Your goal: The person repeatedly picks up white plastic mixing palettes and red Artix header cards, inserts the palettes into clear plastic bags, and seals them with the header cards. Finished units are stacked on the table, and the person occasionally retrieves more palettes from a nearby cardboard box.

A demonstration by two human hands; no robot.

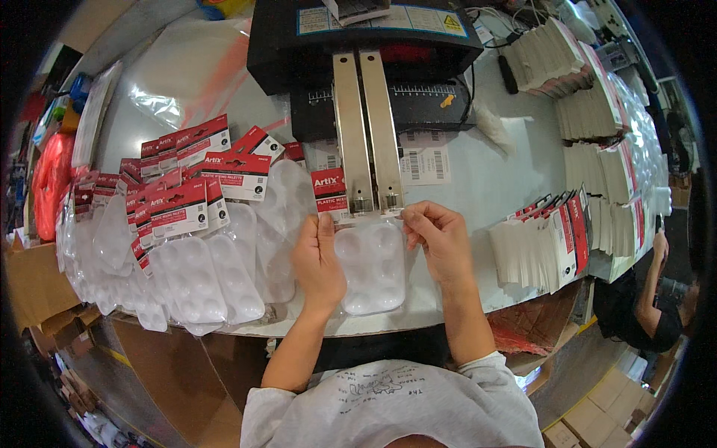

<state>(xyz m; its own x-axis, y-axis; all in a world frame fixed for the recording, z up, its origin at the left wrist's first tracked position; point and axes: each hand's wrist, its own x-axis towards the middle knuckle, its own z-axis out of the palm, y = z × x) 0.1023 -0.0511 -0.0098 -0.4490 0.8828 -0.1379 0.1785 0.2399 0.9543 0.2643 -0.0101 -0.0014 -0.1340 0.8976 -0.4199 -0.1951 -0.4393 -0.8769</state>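
Observation:
A white plastic paint palette (pixel 370 269) in a clear bag lies in front of me at the table's front edge. Its red, black and white header card (pixel 328 193) sits partly beneath the two metal arms (pixel 367 134) of a black stapling machine (pixel 362 52). My left hand (pixel 320 263) is closed on the left edge of the bagged palette, thumb uppermost, just below the card. My right hand (pixel 439 237) pinches the right edge near the end of the metal arms. The fingertips of both hands are partly hidden.
To the left lies a heap of carded palettes (pixel 187 276). Header card stacks (pixel 538 246) stand on the right of the white table (pixel 478 164). Behind the heap is clear plastic film (pixel 172 82). Below the table sits a cardboard box (pixel 168 373). Another person (pixel 646 313) is at far right.

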